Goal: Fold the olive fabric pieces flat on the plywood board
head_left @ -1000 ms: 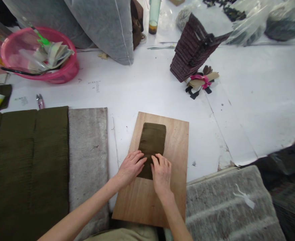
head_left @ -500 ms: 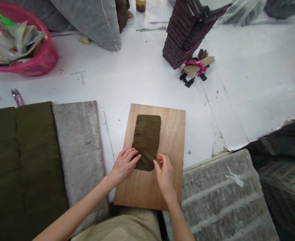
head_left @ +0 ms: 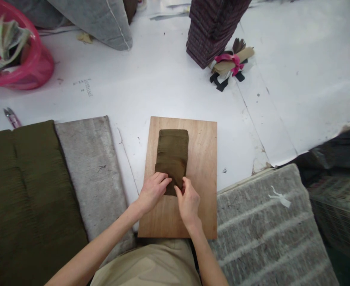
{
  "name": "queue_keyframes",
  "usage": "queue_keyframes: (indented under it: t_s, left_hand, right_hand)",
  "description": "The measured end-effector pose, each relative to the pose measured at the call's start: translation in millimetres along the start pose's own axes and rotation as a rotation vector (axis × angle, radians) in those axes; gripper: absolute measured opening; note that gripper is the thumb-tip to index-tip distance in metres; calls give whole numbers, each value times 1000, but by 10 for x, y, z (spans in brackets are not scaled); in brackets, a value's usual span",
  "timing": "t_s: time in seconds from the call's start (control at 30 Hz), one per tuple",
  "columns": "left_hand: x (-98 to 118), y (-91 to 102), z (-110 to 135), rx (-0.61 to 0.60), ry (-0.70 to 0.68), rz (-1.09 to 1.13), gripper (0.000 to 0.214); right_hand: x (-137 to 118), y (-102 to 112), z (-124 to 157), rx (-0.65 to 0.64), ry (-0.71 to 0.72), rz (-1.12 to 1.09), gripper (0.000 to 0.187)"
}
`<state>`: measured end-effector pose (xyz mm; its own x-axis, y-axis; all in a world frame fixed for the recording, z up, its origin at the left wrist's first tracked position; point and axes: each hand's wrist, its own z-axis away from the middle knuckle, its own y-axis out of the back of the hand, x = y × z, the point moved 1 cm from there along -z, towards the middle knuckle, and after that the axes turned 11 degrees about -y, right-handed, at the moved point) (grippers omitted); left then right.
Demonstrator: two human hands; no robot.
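Note:
An olive-brown rectangular fabric piece [head_left: 172, 145] lies on a wooden board [head_left: 203, 159] in front of me. My left hand [head_left: 154, 190] rests at its lower left, the fingers bent and closed on the cloth near the thumb. At the lower right edge, my right hand [head_left: 188, 198] pinches the fabric between thumb and fingers. Between the hands the lower part of the cloth is bunched and raised. Its upper part lies flat. The fingertips partly hide the near edge.
To the left lie a stack of dark olive fabric [head_left: 34, 190] and a grey pad [head_left: 88, 147]. Thread snips [head_left: 12, 118], a pink basket [head_left: 40, 67], a dark purple stack [head_left: 212, 31] and fabric scraps [head_left: 231, 65] sit farther off. A grey ridged pad [head_left: 261, 230] is at right.
Both hands have moved closer together and slightly up over the fabric. Its lower part, nearly flat before, is now gathered and lifted. The camera view has shifted slightly.

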<state>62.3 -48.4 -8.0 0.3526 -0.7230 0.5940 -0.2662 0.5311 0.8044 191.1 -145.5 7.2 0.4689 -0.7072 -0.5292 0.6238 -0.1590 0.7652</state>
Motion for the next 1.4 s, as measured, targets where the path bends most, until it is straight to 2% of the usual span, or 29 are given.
queue_keyframes:
  t_s: [0.1, 0.17, 0.27, 0.4, 0.57, 0.63, 0.77, 0.83, 0.9, 1.0, 1.1, 1.23, 1.4]
  left_hand:
    - [-11, 48, -79, 75, 110, 186, 15]
    - [-43, 83, -137, 116, 218, 281, 21]
    - [-95, 108, -210, 107, 340, 332, 30]
    - [-127, 96, -255, 87, 376, 308, 25]
    - [-131, 75, -243, 80, 371, 279, 26]
    - [-132, 73, -238, 75, 367, 266, 25]
    - [-136, 67, -233, 78, 359, 257, 25]
    - [-137, 62, -232, 78, 358, 256, 25]
    - [-138, 58, -233, 79, 367, 255, 25]
    - [-137, 58, -238, 86, 377, 261, 24]
    - [-136, 60, -246, 91, 378, 278, 24]
    - [-137, 59, -248, 81, 373, 302, 19]
    - [-124, 81, -233, 48, 367, 251, 34]
  right_hand:
    - [-80, -47, 107, -34, 92, 38, 32]
    - [-133, -73, 162, -59, 122, 64, 34]
    - [-182, -107, 227, -76, 129, 107, 38]
    - [-162, -95, 316, -166, 144, 130, 42]
    - [-60, 80, 360, -370, 171, 0, 28]
    - [-11, 161, 302, -338, 103, -134, 20]
    - [82, 235, 72, -65, -140, -358, 20]
    - [99, 205, -51, 15, -202, -392, 21]
    - [86, 141, -145, 24, -196, -365, 22]
    - [33, 40, -203, 27, -113, -279, 19]
    - [-10, -19, -180, 48, -37, -208, 19]
    - [-29, -45, -129, 33, -9, -120, 19]
    - [-55, -54, -131, 45, -16, -101, 20]
